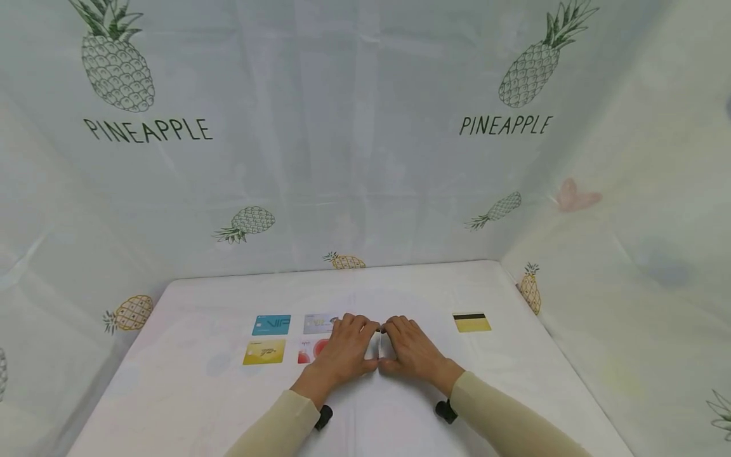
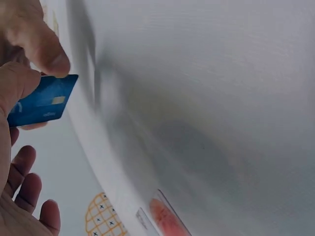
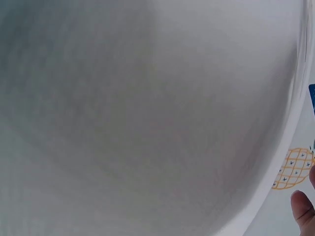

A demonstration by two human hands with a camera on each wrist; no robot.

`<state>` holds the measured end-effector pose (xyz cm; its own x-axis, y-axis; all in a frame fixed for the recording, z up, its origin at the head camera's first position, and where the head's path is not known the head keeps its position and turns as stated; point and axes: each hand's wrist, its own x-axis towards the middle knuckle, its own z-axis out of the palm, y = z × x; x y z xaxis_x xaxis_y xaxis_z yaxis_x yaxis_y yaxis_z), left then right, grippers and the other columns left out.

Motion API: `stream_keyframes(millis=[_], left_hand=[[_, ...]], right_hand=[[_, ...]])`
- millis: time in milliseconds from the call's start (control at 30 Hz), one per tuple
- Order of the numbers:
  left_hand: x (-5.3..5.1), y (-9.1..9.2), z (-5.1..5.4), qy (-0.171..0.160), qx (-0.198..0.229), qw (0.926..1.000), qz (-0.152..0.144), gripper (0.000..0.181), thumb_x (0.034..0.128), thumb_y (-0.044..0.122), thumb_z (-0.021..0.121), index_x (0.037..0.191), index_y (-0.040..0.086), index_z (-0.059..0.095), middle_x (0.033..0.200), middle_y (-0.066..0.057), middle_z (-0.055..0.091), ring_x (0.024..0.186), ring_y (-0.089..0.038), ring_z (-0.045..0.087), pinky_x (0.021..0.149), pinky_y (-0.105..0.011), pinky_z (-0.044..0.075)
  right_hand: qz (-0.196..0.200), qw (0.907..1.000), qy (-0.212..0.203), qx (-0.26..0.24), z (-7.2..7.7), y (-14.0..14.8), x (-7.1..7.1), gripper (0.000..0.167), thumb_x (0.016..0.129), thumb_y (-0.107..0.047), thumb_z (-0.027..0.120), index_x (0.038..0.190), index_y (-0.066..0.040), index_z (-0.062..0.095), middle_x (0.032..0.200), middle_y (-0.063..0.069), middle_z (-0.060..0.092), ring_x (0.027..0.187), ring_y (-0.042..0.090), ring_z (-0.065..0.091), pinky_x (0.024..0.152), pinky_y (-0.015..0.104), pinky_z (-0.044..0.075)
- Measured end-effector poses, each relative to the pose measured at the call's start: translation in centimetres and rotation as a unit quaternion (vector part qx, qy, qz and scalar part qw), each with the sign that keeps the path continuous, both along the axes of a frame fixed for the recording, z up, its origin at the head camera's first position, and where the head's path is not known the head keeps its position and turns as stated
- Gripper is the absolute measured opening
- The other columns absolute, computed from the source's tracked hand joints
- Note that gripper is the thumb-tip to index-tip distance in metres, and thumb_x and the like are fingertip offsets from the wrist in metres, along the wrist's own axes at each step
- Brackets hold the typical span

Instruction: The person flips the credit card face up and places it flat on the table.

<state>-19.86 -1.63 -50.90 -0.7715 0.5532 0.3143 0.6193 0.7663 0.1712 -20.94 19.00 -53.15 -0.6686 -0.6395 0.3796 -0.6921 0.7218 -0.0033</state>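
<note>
Both hands meet over the middle of the table around a blue bank card [image 2: 47, 101], seen edge-on from the head view. My left hand [image 1: 344, 351] pinches it by thumb and fingers from the left. Opposite, my right hand [image 1: 415, 353] grips it from the right, its thumb [image 2: 49, 54] at the card's edge in the left wrist view. Only a sliver of the blue card shows at the right wrist view's border. Beside the left hand lie a grey-lilac card [image 1: 318, 324] and a white-and-red card [image 1: 308, 349], both partly covered by that hand.
Farther left on the white table [image 1: 188, 355] lie a teal VIP card [image 1: 271, 325] and a gold card [image 1: 264, 351]. Right of the hands is a yellow card with a black stripe [image 1: 473, 322]. A pineapple-print curtain [image 1: 365, 158] hangs behind the table.
</note>
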Motion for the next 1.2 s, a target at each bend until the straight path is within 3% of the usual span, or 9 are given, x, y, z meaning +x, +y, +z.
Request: stream_keyframes(millis=[400, 700, 933, 1200], left_hand=[[0.2, -0.3, -0.1, 0.006, 0.007, 0.9998, -0.019, 0.062, 0.0778, 0.05, 0.074, 0.126, 0.016, 0.055, 0.117, 0.0, 0.054, 0.109, -0.022, 0.044, 0.094, -0.043, 0.037], [0.2, -0.6, -0.7, -0.011, -0.015, 0.9992, 0.037, 0.062, 0.0769, 0.05, 0.07, 0.121, 0.012, 0.05, 0.11, -0.004, 0.057, 0.101, -0.024, 0.044, 0.092, -0.044, 0.035], [-0.2, -0.9, -1.2, 0.004, -0.036, 0.998, 0.051, 0.061, 0.076, 0.047, 0.072, 0.123, 0.014, 0.052, 0.112, -0.006, 0.054, 0.105, -0.026, 0.043, 0.093, -0.048, 0.035], [0.0, -0.1, -1.4, -0.009, -0.052, 0.9974, 0.049, 0.061, 0.0754, 0.046, 0.073, 0.124, 0.015, 0.053, 0.112, -0.004, 0.055, 0.105, -0.025, 0.042, 0.091, -0.047, 0.034]], right_hand=[[0.042, 0.9983, -0.007, -0.04, -0.2, 0.2, 0.3, 0.057, 0.079, -0.042, 0.075, 0.119, -0.006, 0.055, 0.116, 0.002, 0.051, 0.108, 0.015, 0.049, 0.093, 0.03, 0.044], [0.036, 0.9972, 0.007, -0.066, 0.4, 0.3, 0.4, 0.061, 0.073, -0.041, 0.078, 0.116, -0.005, 0.054, 0.111, 0.003, 0.05, 0.103, 0.017, 0.049, 0.09, 0.032, 0.044], [0.007, 0.9988, 0.02, -0.043, 0.9, 1.0, 0.2, 0.065, 0.071, -0.044, 0.078, 0.117, -0.004, 0.054, 0.111, 0.004, 0.049, 0.101, 0.018, 0.048, 0.084, 0.034, 0.044], [-0.004, 0.9993, 0.018, 0.032, 0.8, 1.3, 0.4, 0.063, 0.076, -0.05, 0.073, 0.118, -0.005, 0.055, 0.109, 0.004, 0.05, 0.097, 0.018, 0.046, 0.08, 0.034, 0.043]])
